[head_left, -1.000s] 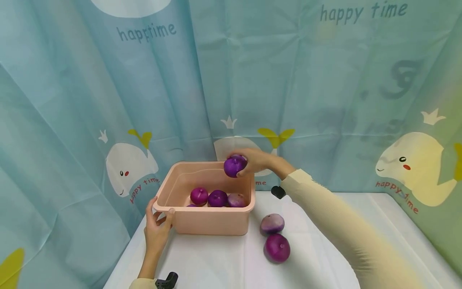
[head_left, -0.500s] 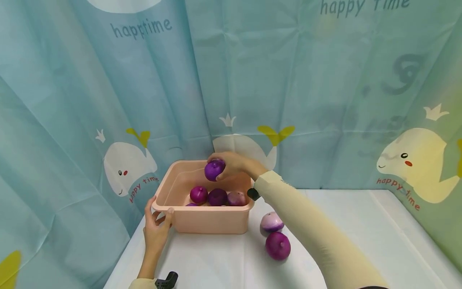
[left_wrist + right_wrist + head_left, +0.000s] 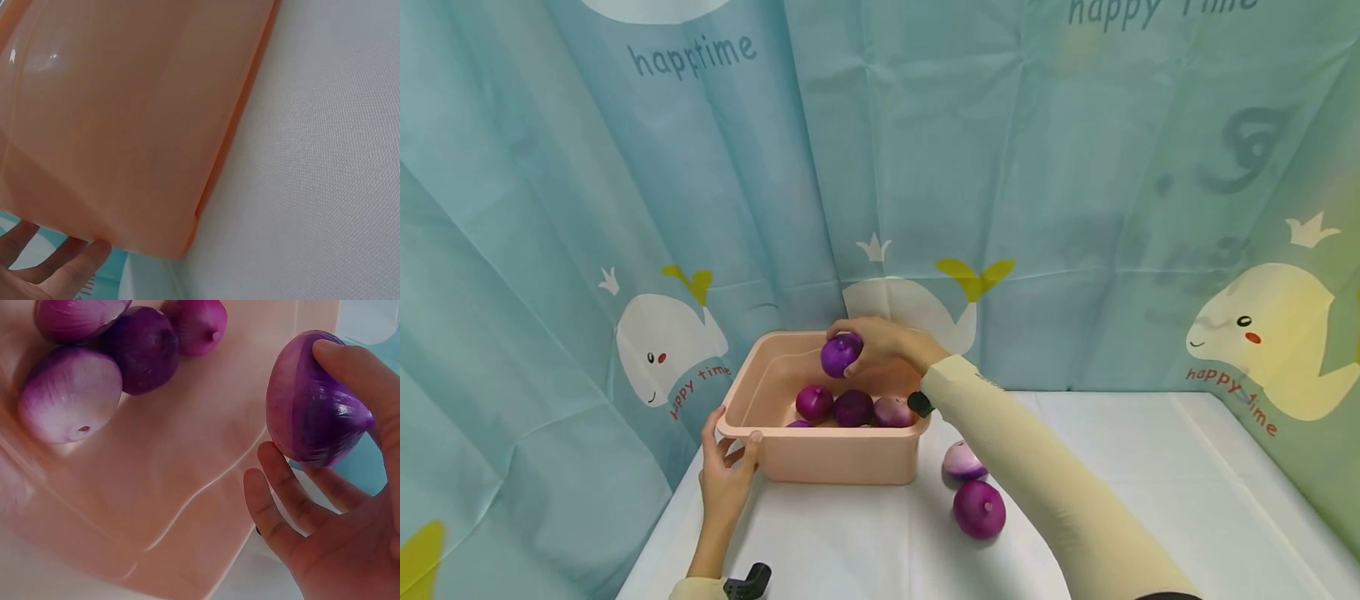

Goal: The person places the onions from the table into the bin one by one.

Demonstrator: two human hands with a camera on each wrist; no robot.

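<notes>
While gripped — onion above tub

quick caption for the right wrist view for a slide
Right hand holds a purple onion over a pink tub with other onions inside.

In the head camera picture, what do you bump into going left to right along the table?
left hand → pink tub → pale onion → purple onion
</notes>
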